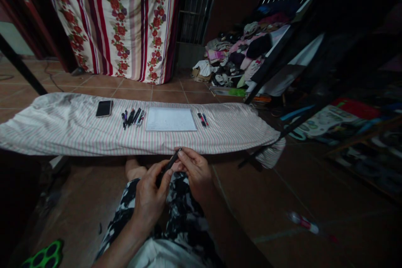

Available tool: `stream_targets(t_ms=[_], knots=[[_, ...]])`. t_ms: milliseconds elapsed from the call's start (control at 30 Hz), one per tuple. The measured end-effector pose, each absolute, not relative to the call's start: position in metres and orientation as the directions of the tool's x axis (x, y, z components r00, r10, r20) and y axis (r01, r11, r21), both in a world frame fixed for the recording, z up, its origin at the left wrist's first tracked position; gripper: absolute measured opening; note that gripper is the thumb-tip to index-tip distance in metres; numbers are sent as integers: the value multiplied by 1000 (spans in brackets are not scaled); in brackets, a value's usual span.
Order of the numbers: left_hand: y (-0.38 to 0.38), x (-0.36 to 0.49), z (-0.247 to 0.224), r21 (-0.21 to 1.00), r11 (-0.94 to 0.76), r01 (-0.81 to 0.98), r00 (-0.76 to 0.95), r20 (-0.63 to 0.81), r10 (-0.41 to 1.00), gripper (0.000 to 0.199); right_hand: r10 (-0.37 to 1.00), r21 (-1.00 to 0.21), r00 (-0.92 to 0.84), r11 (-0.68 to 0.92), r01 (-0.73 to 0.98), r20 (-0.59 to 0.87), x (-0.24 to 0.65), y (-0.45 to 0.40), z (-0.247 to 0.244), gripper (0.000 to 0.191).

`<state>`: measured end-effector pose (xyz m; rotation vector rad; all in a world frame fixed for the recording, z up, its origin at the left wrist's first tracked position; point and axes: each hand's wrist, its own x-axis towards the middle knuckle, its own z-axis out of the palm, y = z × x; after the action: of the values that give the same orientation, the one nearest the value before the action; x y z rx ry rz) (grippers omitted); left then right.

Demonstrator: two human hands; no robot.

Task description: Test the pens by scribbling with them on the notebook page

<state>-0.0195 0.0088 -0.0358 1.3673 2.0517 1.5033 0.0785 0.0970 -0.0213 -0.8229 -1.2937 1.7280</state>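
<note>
Above my lap I hold a dark pen [172, 160], tilted up to the right. My left hand [151, 188] is closed around its lower part. At its upper end, the thumb and fingers of my right hand [195, 171] pinch the tip. Beyond my hands, a spiral notebook [171, 119] lies open on the striped cloth [94, 140], its coil on the right side. Several pens [133, 117] sit in a row to the left of the notebook. A few more pens [203, 119] rest to its right.
A phone [104, 109] lies on the cloth at the left. Behind hangs a flowered curtain [125, 25]. Clothes [241, 50] are heaped at the back right. Dark poles [264, 77] slant on the right. A bottle [303, 222] and a green-edged object [44, 255] lie on the floor.
</note>
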Motion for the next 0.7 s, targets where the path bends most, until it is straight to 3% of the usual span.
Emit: stream_targets(t_ms=[233, 533, 700], knots=[[7, -28, -27, 644, -61, 763, -350, 490, 798, 25, 914, -973, -403, -121, -195, -32, 76, 97, -29, 35], [4, -29, -27, 335, 15, 942, -249, 668, 702, 24, 939, -992, -339, -90, -89, -55, 77, 89, -36, 42], [3, -29, -26, 283, 23, 959, -219, 683, 697, 25, 939, -992, -339, -94, -82, -61, 78, 88, -35, 44]])
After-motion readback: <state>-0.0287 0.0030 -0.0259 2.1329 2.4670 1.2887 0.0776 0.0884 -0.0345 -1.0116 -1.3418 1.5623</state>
